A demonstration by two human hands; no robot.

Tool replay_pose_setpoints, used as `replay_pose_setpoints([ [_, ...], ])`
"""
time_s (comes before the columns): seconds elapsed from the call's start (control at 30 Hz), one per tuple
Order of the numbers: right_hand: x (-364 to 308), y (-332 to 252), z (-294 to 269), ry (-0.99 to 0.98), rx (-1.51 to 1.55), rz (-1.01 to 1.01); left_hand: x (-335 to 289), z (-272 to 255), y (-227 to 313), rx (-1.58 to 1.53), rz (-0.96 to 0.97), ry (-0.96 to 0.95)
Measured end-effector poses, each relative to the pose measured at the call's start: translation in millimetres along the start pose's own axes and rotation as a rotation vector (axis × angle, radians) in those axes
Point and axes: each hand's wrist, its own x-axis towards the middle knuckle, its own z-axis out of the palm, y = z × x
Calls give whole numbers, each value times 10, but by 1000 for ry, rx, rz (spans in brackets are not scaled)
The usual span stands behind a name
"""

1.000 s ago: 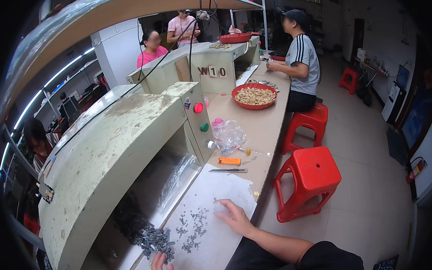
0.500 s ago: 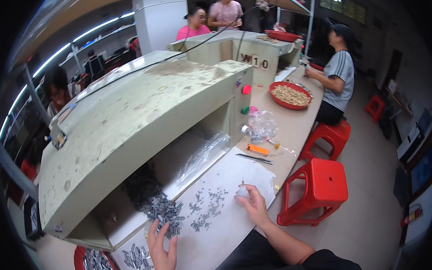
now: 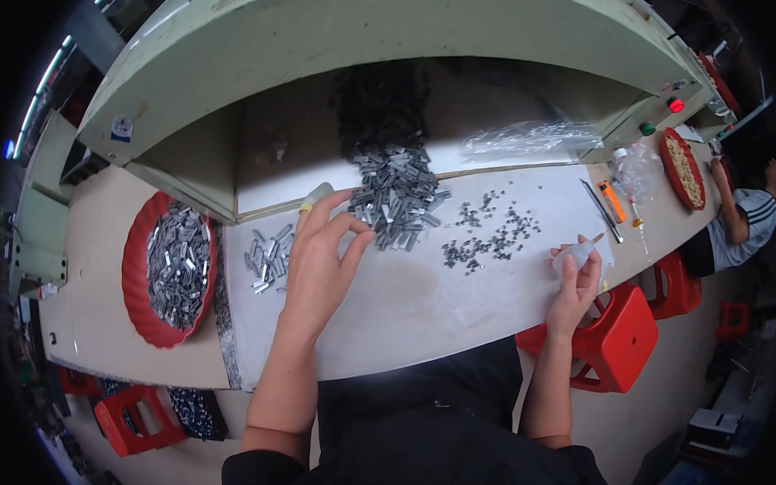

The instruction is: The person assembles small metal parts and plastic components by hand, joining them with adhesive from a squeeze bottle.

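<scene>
My left hand hovers at the left edge of a pile of small grey metal pieces. Its thumb and index finger meet in a pinch, but whatever lies between them is too small to make out. A yellow band and a greyish cover sit on another finger. A small whitish squeeze bottle with a thin tip is held in my right hand, above the right end of the white sheet. Between the hands, tiny dark parts lie scattered. A smaller group of metal pieces lies left of my left hand.
A red basket full of metal pieces stands at left. The pale green hood arches over the work. On the right lie a dark pen-like tool, an orange lighter and clear plastic. Beyond them a person sits near another red basket.
The view has swung left and down onto the work surface. My left hand's spread fingers have come together at the pile. My right hand still holds the bottle.
</scene>
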Motion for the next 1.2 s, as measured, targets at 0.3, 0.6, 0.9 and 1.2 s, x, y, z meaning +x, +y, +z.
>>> replay_pose_setpoints([
  [0.3, -11, -70, -58, 4, 24, 3, 304, 162, 121, 133, 134, -68],
  [0.6, -70, 10, -34, -37, 140, 44, 266, 354, 3, 156, 109, -63],
  [0.9, -226, -131, 70, -112, 181, 25, -42, 250, 180, -298, -150, -86],
  [1.2, -514, -406, 657, -412, 398, 388, -370, 532, 322, -523, 64, -67],
])
